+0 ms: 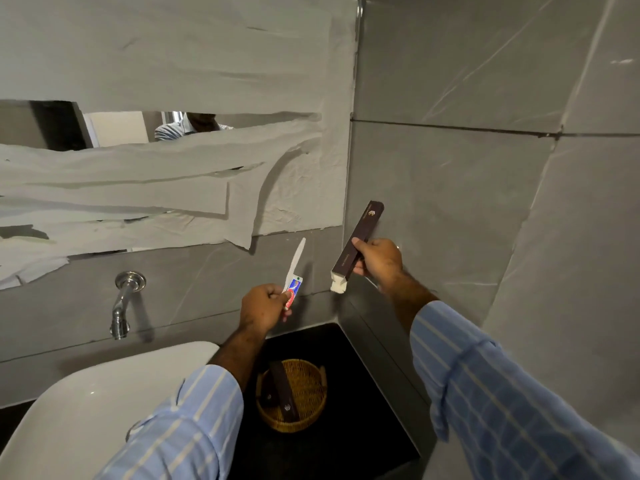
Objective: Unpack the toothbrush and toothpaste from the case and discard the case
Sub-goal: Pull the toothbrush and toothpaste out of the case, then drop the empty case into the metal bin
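My left hand is closed around a white toothbrush that points up toward the wall, together with a small red and blue toothpaste tube. My right hand grips a long dark brown case held at a slant, its lower end open with a white flap hanging out. The two hands are apart, above the black counter's back corner.
A round wicker basket on the black counter holds two more dark brown cases. A white basin sits at the left under a chrome wall tap. Grey tiled walls close in behind and on the right; the mirror is papered over.
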